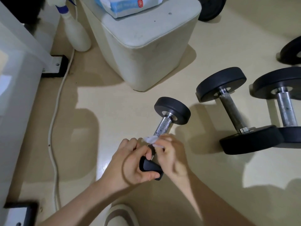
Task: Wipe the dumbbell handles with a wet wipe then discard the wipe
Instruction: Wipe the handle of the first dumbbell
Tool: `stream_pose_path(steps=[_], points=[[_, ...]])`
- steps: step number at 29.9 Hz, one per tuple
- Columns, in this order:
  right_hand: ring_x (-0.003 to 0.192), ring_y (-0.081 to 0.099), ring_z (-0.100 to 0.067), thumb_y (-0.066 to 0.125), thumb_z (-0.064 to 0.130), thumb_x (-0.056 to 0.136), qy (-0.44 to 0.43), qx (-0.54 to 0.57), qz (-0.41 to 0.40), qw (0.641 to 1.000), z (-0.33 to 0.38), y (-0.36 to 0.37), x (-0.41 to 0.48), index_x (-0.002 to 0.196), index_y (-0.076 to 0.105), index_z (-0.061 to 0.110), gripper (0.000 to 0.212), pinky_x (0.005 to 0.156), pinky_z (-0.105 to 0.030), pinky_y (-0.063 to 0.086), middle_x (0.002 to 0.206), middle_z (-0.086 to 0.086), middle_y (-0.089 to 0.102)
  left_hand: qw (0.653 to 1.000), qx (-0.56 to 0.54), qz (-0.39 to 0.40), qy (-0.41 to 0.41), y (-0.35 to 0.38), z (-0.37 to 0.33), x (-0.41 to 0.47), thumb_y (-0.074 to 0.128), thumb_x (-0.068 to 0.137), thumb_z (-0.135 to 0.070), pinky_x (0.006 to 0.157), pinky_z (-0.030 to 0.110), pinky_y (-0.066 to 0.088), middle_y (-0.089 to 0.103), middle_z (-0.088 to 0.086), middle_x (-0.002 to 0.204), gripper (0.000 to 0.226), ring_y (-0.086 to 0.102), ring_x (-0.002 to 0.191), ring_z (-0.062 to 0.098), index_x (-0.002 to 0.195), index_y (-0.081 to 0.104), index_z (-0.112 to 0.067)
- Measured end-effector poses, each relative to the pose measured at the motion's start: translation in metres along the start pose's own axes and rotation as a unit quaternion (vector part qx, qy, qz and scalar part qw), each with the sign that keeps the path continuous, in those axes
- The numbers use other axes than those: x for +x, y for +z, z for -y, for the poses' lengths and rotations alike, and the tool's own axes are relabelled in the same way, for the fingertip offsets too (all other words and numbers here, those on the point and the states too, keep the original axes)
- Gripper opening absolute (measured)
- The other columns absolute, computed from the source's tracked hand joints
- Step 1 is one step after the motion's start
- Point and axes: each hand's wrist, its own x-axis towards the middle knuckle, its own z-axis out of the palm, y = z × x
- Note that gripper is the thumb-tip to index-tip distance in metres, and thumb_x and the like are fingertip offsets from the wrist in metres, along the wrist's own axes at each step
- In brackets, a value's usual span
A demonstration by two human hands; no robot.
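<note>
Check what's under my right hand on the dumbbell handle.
A white wet wipe, held against the handle by the right hand, which covers most of it and the handle beneath.

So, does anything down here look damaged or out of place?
Nothing is spilled or broken. What stands out is the metal: the small dumbbell has dark specks on its handle above the wet wipe, and the middle dumbbell and the right dumbbell have dull, blotchy handles.

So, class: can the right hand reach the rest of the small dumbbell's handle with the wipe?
Probably yes: the right hand pinches the wipe on the handle, whose upper stretch lies bare.
</note>
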Motion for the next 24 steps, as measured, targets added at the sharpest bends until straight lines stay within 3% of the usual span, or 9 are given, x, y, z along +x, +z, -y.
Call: stream_pose_path(steps=[4,6,9,11,14,17,19,22,24], points=[[0.07,0.048,0.005,0.06,0.006,0.085,0.1,0.018,-0.081,0.992,-0.012,-0.012,0.036,0.077,0.071,0.011,0.015,0.065,0.0,0.034,0.075,0.01,0.055,1.0,-0.007,-0.008,-0.001,-0.004,-0.001,-0.003,0.061,0.071,-0.063,0.074,0.01,0.031,0.042,-0.02,0.083,0.031,0.04,0.086,0.002,0.085,0.054,-0.036],[0.067,0.053,0.0,0.06,0.005,0.082,0.068,-0.006,-0.065,0.996,-0.009,-0.006,0.024,0.076,0.072,0.013,0.015,0.063,-0.006,0.039,0.079,0.003,0.062,0.998,-0.042,-0.031,-0.027,-0.005,-0.003,-0.003,0.055,0.079,-0.057,0.072,0.011,0.033,0.046,-0.017,0.079,0.023,0.044,0.082,0.005,0.081,0.061,-0.034],[0.072,0.064,-0.009,0.056,0.002,0.077,-0.034,-0.003,0.042,0.999,-0.004,-0.003,0.004,0.077,0.072,0.01,0.018,0.066,-0.018,0.046,0.081,-0.001,0.068,0.996,-0.052,-0.055,-0.047,-0.003,-0.004,0.0,0.053,0.082,-0.05,0.068,0.01,0.032,0.046,-0.014,0.074,0.022,0.046,0.076,0.005,0.077,0.064,-0.032],[0.065,0.056,-0.005,0.051,-0.003,0.081,-0.028,0.033,-0.025,0.999,-0.016,-0.009,0.03,0.078,0.066,-0.004,0.016,0.059,-0.012,0.042,0.076,-0.004,0.058,0.996,-0.052,-0.054,-0.052,-0.003,-0.004,-0.001,0.052,0.082,-0.049,0.067,0.01,0.032,0.047,-0.013,0.073,0.022,0.047,0.075,0.005,0.076,0.063,-0.031],[0.065,0.043,-0.006,0.05,0.008,0.086,0.016,-0.027,-0.084,0.996,-0.015,-0.01,0.044,0.069,0.064,0.021,0.026,0.058,-0.013,0.033,0.076,0.009,0.048,0.993,-0.083,-0.049,-0.069,-0.003,-0.005,-0.002,0.055,0.082,-0.045,0.065,0.01,0.033,0.048,-0.012,0.075,0.016,0.048,0.076,0.008,0.076,0.064,-0.033],[0.072,0.045,-0.014,0.045,0.01,0.085,-0.111,-0.047,0.013,0.993,-0.01,0.002,0.008,0.067,0.054,0.036,0.033,0.063,-0.017,0.034,0.079,0.002,0.054,0.994,-0.088,-0.041,-0.051,-0.002,-0.008,-0.004,0.059,0.078,-0.041,0.066,0.012,0.035,0.049,-0.013,0.077,0.01,0.05,0.074,0.008,0.082,0.066,-0.035],[0.079,0.051,-0.011,0.053,0.009,0.085,-0.051,-0.035,0.047,0.997,-0.013,-0.011,0.012,0.078,0.07,0.027,0.026,0.066,-0.009,0.035,0.087,-0.003,0.062,0.999,-0.046,-0.019,-0.007,-0.003,-0.009,-0.006,0.061,0.076,-0.041,0.068,0.013,0.037,0.049,-0.017,0.081,0.017,0.048,0.076,0.005,0.088,0.068,-0.033],[0.077,0.055,-0.013,0.051,0.017,0.088,0.092,-0.043,-0.064,0.993,-0.026,-0.021,0.037,0.083,0.073,0.017,0.022,0.063,-0.014,0.031,0.087,0.0,0.061,0.998,-0.015,0.029,0.056,-0.001,-0.012,-0.007,0.062,0.075,-0.041,0.074,0.008,0.034,0.046,-0.02,0.088,0.026,0.043,0.081,0.002,0.099,0.066,-0.034],[0.075,0.056,-0.012,0.054,0.017,0.087,0.105,-0.007,-0.059,0.993,-0.024,-0.014,0.021,0.08,0.071,0.018,0.018,0.065,-0.016,0.038,0.082,0.005,0.059,0.995,-0.003,0.043,0.094,0.005,-0.018,-0.004,0.061,0.074,-0.039,0.072,0.01,0.034,0.045,-0.019,0.088,0.027,0.043,0.08,0.005,0.1,0.06,-0.036]])
